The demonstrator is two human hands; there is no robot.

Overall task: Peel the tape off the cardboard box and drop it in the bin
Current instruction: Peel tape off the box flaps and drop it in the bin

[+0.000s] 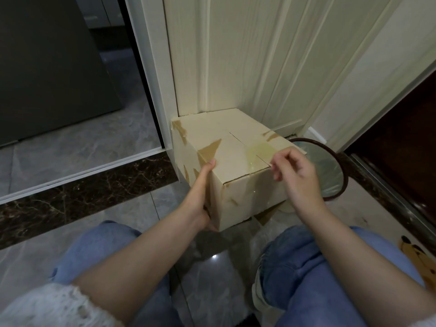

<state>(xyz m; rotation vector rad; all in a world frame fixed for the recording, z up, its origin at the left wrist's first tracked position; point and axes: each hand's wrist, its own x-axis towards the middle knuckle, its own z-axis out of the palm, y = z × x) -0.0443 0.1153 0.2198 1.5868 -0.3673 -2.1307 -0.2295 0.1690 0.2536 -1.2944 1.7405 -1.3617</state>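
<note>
I am crouched on the floor [132, 208] with the cardboard box [236, 166] standing in front of my knees, its far end against the door frame [188, 55]. My left hand [203, 185] braces the box's left side: the palm lies flat on the wall, the thumb hooks over the top edge, and the grip holds the box steady. My right hand [297, 171] is at the near right part of the top face, with thumb and forefinger pinched narrow at the end of the clear tape [259, 153] that runs over the flap seam; I judge that this grip has hold of the tape's edge, though the film is too transparent to confirm it. The bin [335, 171], with its dark rim and plastic liner, stands just beside the box on the right, partly hidden behind my right hand. Risk 1: the tape may tear short if I pull steeply or fast, leaving a strip on the seam. Risk 2: the brown torn patches elsewhere on the box suggest that the paper surface lifts away with adhesive, so a hard pull may strip more of the cardboard. Risk 3: if the left hand slackens, the box may slide or tip toward the bin. Risk 4: freed tape may cling to my fingers rather than drop.
</note>
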